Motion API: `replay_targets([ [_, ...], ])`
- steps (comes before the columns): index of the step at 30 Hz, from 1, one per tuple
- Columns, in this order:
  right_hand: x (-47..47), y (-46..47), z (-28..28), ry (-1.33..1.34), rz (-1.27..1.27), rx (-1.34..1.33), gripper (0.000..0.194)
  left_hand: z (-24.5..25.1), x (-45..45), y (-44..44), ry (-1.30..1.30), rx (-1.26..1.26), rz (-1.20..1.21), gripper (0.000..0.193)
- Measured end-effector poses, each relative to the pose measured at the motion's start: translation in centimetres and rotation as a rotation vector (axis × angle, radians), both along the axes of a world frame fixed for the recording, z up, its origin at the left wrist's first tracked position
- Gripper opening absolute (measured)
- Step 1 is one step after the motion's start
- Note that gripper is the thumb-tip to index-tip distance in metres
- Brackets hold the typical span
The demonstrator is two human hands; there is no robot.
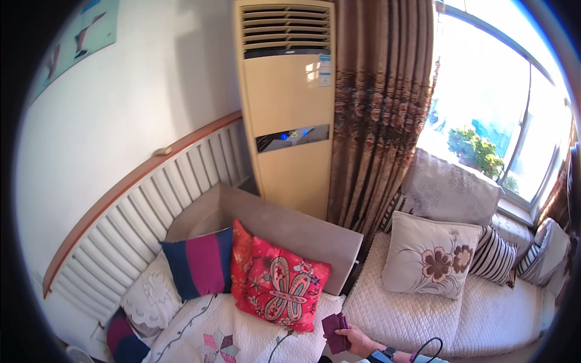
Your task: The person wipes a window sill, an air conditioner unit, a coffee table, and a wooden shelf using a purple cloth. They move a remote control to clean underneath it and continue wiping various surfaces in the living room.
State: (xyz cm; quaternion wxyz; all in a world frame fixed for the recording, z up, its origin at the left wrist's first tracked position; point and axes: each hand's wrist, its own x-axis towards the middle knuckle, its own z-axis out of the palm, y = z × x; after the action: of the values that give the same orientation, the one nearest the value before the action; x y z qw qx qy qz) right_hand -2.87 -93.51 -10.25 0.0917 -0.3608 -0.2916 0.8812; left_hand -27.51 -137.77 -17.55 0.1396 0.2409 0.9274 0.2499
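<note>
My right hand point(358, 341) reaches in from the bottom edge, right of centre, closed around a folded purple cloth point(336, 333). A dark band and a device are on that wrist. The cloth is held in front of the gap between two sofas. Just up and left of it, a red pillow with a dragonfly pattern point(286, 286) leans on the left sofa. My left hand is out of view.
A tall cream floor-standing air conditioner point(290, 104) stands in the corner beside a brown curtain point(376, 100). A white radiator point(159, 195) runs along the left wall. A flowered cushion point(429, 258) and striped cushions point(494, 255) rest on the right sofa point(408, 324).
</note>
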Motion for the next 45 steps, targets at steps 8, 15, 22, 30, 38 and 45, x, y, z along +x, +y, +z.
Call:
replay_targets([
  [8, 3.4, 2.9, -2.5, -0.168, -0.102, -0.024, 0.031, -1.0, -0.4, 5.9, -0.214, -0.075, -0.177, 0.027],
  [15, 2.2, 1.2, -2.9, -0.219, -0.191, -0.058, 0.026, -2.5, 1.9, 3.0, -0.433, -0.058, -0.087, 0.025],
  [22, -6.3, -11.5, -1.8, -0.16, 0.147, -0.006, 0.028, -4.3, 2.9, -14.7, -0.247, -0.01, 0.157, 0.025],
  [30, -15.5, -31.4, -2.2, -0.097, 0.729, -0.079, 0.038, -9.4, 16.9, -41.5, -0.202, -0.168, 0.433, 0.02],
  [38, -19.4, -37.7, -4.5, -0.14, 0.881, -0.064, 0.031, -10.7, 29.6, -42.5, -0.457, -0.124, 0.737, 0.028],
  [45, -22.0, -41.0, -5.1, -0.158, 0.889, -0.09, 0.037, -11.5, 27.0, -40.1, -0.522, 0.093, 0.904, 0.027],
])
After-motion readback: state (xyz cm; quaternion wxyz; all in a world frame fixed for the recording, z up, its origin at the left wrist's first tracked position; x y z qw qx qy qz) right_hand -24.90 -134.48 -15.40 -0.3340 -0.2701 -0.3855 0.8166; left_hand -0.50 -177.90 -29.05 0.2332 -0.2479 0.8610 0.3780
